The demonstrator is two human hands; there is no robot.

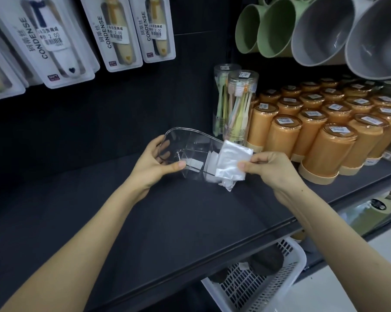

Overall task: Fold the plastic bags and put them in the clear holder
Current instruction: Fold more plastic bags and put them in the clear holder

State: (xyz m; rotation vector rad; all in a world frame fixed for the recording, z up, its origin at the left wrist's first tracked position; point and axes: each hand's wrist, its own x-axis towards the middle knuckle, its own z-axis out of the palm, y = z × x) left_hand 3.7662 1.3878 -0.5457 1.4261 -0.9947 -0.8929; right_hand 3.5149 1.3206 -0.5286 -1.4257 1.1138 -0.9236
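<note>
A folded translucent white plastic bag (232, 159) lies at the open end of the clear plastic holder (190, 143), pinched between the thumb and curled fingers of the right hand (273, 170). The left hand (155, 164) grips the holder's other end, thumb in front and fingers behind, above the black shelf (122, 210).

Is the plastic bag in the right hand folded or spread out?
Folded: the plastic bag is a compact flat rectangle pinched by the right hand.
</note>
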